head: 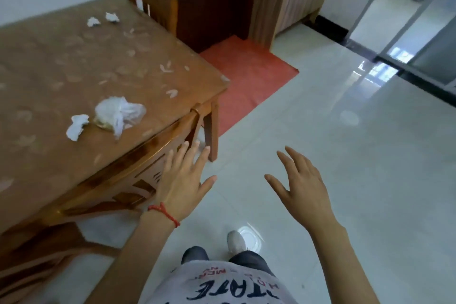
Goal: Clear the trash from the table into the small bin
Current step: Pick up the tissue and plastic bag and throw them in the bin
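Both hands — left hand (181, 181), right hand (302, 184) — hang spread and empty beside the worktop (61, 66). On it: a plastic bag (121, 112), a crumpled tissue (77, 126) touching it, two paper wads (102, 20) farther back.

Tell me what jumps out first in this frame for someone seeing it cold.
Two open, empty hands, the left hand and the right hand, spread in the foreground above the pale tiled floor. Next, white trash on the brown table at left: a crumpled plastic bag and a tissue near the front edge, two smaller paper wads at the far end. No bin is in view.
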A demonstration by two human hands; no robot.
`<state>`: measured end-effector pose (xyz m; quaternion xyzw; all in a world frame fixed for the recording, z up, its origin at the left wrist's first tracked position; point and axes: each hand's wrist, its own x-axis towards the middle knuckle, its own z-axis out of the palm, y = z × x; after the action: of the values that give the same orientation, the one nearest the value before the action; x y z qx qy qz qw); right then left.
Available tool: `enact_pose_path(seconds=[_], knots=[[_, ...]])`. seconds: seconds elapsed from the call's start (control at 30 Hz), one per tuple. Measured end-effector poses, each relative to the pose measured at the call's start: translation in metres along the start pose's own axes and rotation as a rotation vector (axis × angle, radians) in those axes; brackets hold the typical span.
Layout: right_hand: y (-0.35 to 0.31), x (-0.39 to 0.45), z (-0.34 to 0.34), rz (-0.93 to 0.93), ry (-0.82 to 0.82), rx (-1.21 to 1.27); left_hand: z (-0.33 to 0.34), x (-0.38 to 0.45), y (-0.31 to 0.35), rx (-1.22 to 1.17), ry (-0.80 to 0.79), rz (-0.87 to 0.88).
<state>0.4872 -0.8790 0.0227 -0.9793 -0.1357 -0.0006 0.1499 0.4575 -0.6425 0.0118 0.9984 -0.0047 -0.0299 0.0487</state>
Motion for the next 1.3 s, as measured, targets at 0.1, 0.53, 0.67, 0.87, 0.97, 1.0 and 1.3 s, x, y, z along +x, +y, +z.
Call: enact_pose_path(seconds=[0.1, 0.53, 0.67, 0.87, 0.97, 1.0, 1.3], knots=[[0.0, 0.036, -0.003, -0.135, -0.041, -0.001, -0.004, 0.002, 0.0, -0.02, 0.01, -0.127], [-0.05, 0.111, 0.021, -0.66, -0.25, 0.027, -0.001, -0.043, -0.013, -0.082, 0.028, -0.652], [-0.07, 0.12, 0.027, -0.738, -0.279, 0.085, 0.001, -0.057, -0.018, -0.079, 0.058, -0.744], [-0.101, 0.141, 0.033, -0.774, -0.325, 0.126, 0.0, -0.052, -0.043, -0.071, 0.037, -0.818], [-0.118, 0.157, 0.044, -0.783, -0.302, 0.116, -0.002, -0.042, -0.066, -0.071, 0.049, -0.804], [-0.124, 0.163, 0.047, -0.786, -0.299, 0.115, -0.002, -0.038, -0.076, -0.07, 0.056, -0.794], [-0.207, 0.219, 0.08, -0.724, -0.306, 0.084, -0.003, 0.001, -0.191, -0.082, 0.064, -0.714]])
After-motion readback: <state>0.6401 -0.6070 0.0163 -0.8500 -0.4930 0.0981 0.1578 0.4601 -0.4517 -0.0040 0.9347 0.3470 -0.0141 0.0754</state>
